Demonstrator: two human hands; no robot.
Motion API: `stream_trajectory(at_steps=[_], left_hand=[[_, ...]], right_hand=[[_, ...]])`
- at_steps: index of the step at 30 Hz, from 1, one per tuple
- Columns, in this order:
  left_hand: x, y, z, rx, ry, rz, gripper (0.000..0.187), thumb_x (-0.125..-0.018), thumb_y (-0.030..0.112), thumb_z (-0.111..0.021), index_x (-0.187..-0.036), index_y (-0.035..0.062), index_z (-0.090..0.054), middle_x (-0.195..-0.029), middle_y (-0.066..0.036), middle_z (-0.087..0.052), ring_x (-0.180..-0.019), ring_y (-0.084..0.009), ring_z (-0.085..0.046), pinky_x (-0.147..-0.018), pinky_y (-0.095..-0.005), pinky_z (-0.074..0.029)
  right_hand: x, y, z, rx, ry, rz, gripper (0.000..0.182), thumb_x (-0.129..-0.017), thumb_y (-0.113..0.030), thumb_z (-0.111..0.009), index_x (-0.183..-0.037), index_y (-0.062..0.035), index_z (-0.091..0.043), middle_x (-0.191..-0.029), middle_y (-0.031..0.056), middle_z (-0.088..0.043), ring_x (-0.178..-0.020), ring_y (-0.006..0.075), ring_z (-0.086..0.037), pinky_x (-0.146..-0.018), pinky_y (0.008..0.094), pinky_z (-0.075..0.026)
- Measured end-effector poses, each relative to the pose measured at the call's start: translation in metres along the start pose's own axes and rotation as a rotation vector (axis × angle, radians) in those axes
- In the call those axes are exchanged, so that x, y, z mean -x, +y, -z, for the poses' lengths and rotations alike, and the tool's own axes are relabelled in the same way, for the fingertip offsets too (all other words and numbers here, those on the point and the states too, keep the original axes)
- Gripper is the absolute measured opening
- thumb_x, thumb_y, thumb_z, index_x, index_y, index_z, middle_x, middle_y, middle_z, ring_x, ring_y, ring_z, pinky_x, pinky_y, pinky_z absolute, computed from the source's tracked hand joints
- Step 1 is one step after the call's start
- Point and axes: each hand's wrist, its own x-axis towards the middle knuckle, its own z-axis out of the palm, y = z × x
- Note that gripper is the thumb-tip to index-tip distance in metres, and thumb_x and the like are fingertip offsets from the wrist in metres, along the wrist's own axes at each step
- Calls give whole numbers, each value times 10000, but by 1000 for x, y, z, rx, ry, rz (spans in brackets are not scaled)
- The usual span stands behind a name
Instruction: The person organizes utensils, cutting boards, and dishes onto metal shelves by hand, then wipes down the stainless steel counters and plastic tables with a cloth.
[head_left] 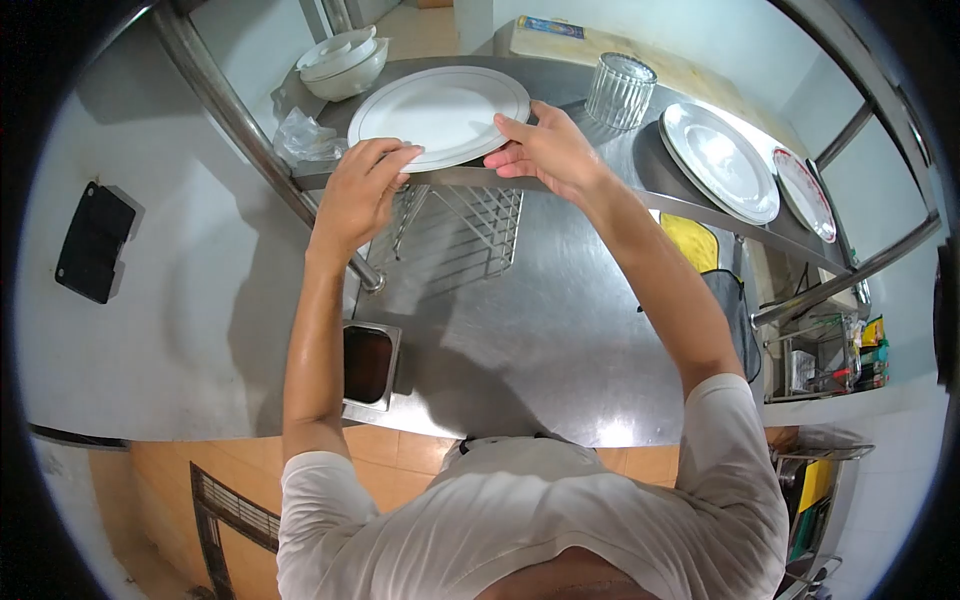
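A white oval plate [440, 112] lies on the raised metal shelf [560, 180]. My left hand [362, 190] is at the plate's near left edge, its thumb and fingers pinched on the rim. At the right edge, my right hand [545, 150] has its thumb over the rim and fingers at the side and below. Just left of the plate is a crumpled clear plastic bag [305, 137], with stacked white bowls [345, 65] behind it. A ribbed glass container [621, 92] stands to the right of my right hand.
More oval plates [718, 160] and a red-patterned plate [803, 194] lie at the shelf's right. Below are a wire rack [490, 225], a metal counter [520, 330], a square metal container [370, 366] and a yellow and grey cloth item [692, 243]. A metal post [235, 110] rises at left.
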Motion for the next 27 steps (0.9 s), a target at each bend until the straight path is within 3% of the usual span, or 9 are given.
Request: stream_trajectory(at_steps=[4, 7, 13, 16, 17, 18, 20, 23, 27], left_hand=[[0, 1, 2, 4, 5, 2, 281, -965, 152, -542, -1219, 87, -642, -1173, -130, -606, -1105, -329, -565, -949, -426, -438], [0, 0, 1, -3, -10, 22, 288, -960, 162, -549, -1219, 79, -642, -1175, -132, -606, -1112, -330, -560, -963, -425, -433], [2, -6, -4, -23, -42, 83, 310, -950, 146, -557, -1244, 89, -632, -1210, -131, -602, -1156, -340, -551, -1018, -433, -415], [2, 5, -8, -99, 76, 20, 334, -907, 150, -612, -1237, 104, -625, -1225, -110, -603, -1225, -341, -530, -1072, -498, -383], [3, 15, -9, -137, 94, 46, 404, -867, 99, -646, -1268, 101, -598, -1293, -113, -584, -1311, -351, -484, -1133, -553, -311], [5, 24, -14, -117, 159, 23, 415, -848, 75, -655, -1259, 92, -598, -1285, -116, -591, -1301, -352, -498, -1129, -557, -317], [12, 46, -28, -75, 289, -15, 441, -809, 27, -673, -1241, 74, -597, -1269, -124, -604, -1280, -354, -526, -1121, -566, -328], [21, 98, -55, 168, 316, -154, 437, -765, -18, -678, -1191, 51, -605, -1187, -134, -647, -1210, -350, -587, -1088, -557, -377], [22, 157, -88, 502, 251, -70, 288, -801, -13, -664, -1088, 3, -640, -1085, -166, -683, -1096, -346, -642, -1026, -513, -460]], right_hand=[[3, 2, 2, -26, -10, -2, 723, -979, -151, -612, -1438, 170, -156, -1146, 284, -600, -880, 274, -706, -709, 345, -610], [22, -9, 0, 30, 64, -56, 626, -988, -187, -599, -1451, 87, -278, -1064, 193, -658, -840, 212, -687, -706, 314, -569], [101, -3, 30, 554, 25, 331, 551, -897, -116, -684, -1399, -10, -484, -1052, 151, -689, -882, 238, -701, -710, 330, -560], [141, -2, 70, 1196, 345, 774, 437, -873, -106, -691, -1295, -49, -595, -1083, 138, -688, -941, 299, -688, -801, 395, -548], [149, -5, 87, 1345, 468, 812, 434, -864, -123, -701, -1280, -55, -602, -1103, 148, -684, -985, 331, -673, -850, 420, -535], [154, -9, 107, 1494, 591, 847, 431, -855, -141, -711, -1266, -61, -608, -1124, 157, -680, -1029, 363, -659, -900, 445, -521], [164, -9, 149, 1779, 744, 656, 397, -855, -172, -715, -1225, -57, -625, -1188, 182, -666, -1087, 362, -646, -939, 452, -513], [171, -1, 187, 1694, 621, 424, 352, -866, -179, -701, -1197, -69, -651, -1222, 160, -665, -1114, 340, -641, -948, 431, -517], [172, -2, 180, 1621, 697, 405, 232, -849, -152, -716, -1075, -98, -725, -1127, 92, -716, -1005, 303, -689, -843, 402, -557]])
